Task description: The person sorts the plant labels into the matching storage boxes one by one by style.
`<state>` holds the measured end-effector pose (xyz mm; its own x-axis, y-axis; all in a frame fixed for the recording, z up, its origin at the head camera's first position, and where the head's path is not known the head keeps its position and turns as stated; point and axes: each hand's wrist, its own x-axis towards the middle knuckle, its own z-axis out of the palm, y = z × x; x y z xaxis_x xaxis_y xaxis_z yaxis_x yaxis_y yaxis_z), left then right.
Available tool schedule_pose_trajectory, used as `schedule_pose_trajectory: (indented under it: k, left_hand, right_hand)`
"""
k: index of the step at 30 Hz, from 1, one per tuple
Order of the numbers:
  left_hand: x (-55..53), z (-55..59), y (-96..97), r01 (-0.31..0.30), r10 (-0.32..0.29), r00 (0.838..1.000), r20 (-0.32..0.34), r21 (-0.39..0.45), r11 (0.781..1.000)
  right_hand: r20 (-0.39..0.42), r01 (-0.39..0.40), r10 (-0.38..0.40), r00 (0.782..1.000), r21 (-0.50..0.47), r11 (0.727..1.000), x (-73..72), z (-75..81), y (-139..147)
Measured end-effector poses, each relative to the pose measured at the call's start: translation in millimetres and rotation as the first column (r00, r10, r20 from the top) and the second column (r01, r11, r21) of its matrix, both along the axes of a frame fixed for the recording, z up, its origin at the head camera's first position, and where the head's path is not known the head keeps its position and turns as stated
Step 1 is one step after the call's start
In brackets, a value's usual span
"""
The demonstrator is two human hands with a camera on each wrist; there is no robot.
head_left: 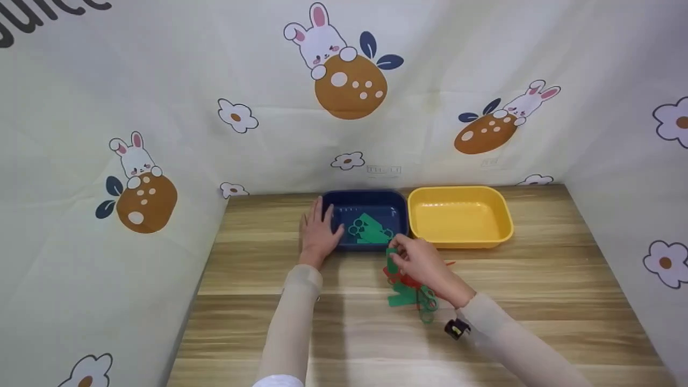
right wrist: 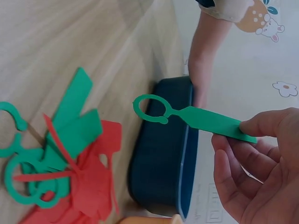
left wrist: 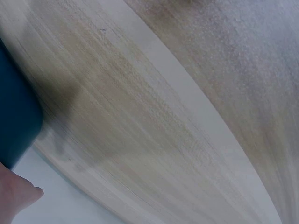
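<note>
My right hand (head_left: 422,260) pinches the end of a green plastic ring tag (right wrist: 215,123) between thumb and fingers, just in front of the blue bin (head_left: 338,200). The tag's open loop points away from the fingers in the right wrist view. Several green tags (head_left: 371,232) lie inside the blue bin. My left hand (head_left: 319,234) rests at that bin's left side, fingers stretched out along the rim. Below the right hand, a loose pile mixes green tags (right wrist: 74,98) with red tags (right wrist: 88,186), partly hidden by the hand in the head view.
A yellow bin (head_left: 507,217) stands right beside the blue one, at the back of the wood-grain table (head_left: 258,322). Behind both rises a cloth wall (head_left: 419,123) printed with rabbits and flowers. Similar cloth closes off the left and right sides.
</note>
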<state>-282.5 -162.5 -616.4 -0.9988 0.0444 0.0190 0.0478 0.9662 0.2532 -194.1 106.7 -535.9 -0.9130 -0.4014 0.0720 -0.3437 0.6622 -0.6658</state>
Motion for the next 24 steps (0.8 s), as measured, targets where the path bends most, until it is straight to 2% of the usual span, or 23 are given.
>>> schedule_pose_trajectory:
  k: [7, 16, 21, 24]
  left_hand:
    - [0.4, 2.2, 1.0, -0.008, 0.008, 1.0, 0.018, -0.017, 1.0]
    - [0.3, 1.4, 0.9, -0.004, 0.004, 1.0, 0.018, -0.023, 1.0]
    - [0.2, 0.9, 0.9, -0.003, 0.004, 1.0, 0.017, -0.033, 0.999]
    - [0.4, 1.3, 1.1, -0.005, 0.005, 1.0, 0.014, -0.041, 0.999]
  right_hand:
    - [-0.042, 0.045, -0.045, 0.998, 0.007, 0.999, -16.2, 18.5, -4]
    - [-0.066, 0.064, -0.063, 0.996, 0.011, 0.998, -42.7, 38.2, -11]
    - [-0.095, 0.091, -0.088, 0.992, 0.018, 0.996, -54.6, 43.4, -17]
    - [-0.119, 0.103, -0.101, 0.988, 0.015, 0.995, -60.2, 40.7, -22]
